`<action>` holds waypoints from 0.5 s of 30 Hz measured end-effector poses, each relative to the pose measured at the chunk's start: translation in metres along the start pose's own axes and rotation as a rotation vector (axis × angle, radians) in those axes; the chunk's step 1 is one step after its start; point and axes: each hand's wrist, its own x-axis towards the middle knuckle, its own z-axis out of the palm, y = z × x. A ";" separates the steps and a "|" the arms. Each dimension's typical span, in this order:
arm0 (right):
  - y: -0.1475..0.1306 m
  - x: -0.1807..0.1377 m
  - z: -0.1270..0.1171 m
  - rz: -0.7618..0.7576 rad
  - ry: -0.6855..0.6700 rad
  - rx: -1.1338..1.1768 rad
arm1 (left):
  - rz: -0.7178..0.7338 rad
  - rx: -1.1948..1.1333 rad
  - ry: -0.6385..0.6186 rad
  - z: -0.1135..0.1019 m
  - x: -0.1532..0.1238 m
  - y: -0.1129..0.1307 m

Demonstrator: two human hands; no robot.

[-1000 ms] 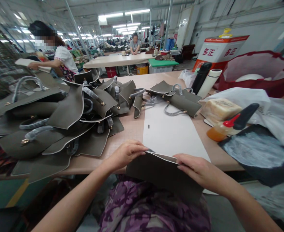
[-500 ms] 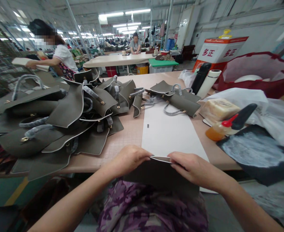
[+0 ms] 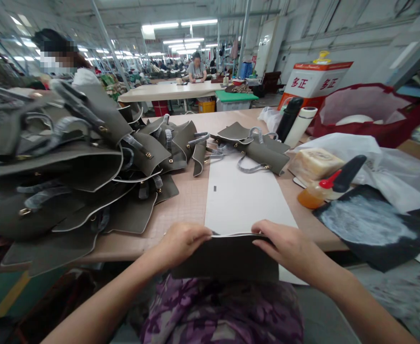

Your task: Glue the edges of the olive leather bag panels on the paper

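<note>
Flat olive-grey leather panel with pale edging [image 3: 227, 255] pinched at its top edge by left hand [image 3: 181, 243] and right hand [image 3: 285, 248], fingers clenched, now lowered flatter at bench [image 3: 181, 205] edge over white sheet [image 3: 242, 200].

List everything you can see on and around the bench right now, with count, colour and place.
leather panel: one, grey-brown, held at the near table edge
white sheet: one, flat on the table ahead of the hands
bag pieces pile: many, grey-brown with light edging, left half of the table
bag pieces: small group, grey-brown, beyond the sheet
squeeze bottle: one, amber with red and black top, right
black board: one, smeared white, far right
flasks: two, black and white, behind
red bag: one, back right
left hand: grips panel's left top edge
right hand: grips panel's right top edge
</note>
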 end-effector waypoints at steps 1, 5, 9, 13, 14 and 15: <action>0.002 -0.001 0.001 -0.002 0.033 0.027 | -0.007 0.002 0.001 -0.001 -0.001 -0.001; 0.008 0.000 0.004 -0.086 0.075 0.012 | -0.037 -0.039 0.019 -0.001 -0.002 -0.003; 0.006 0.003 0.005 -0.154 0.068 -0.020 | -0.071 -0.075 0.032 -0.001 -0.003 -0.004; 0.002 0.003 0.002 -0.189 0.087 0.032 | -0.050 -0.069 -0.005 -0.006 -0.004 -0.005; 0.001 0.003 0.002 -0.187 0.088 0.057 | -0.035 -0.060 -0.022 -0.007 -0.003 -0.004; 0.000 0.003 0.001 -0.184 0.084 0.084 | -0.018 -0.049 -0.040 -0.008 -0.003 -0.003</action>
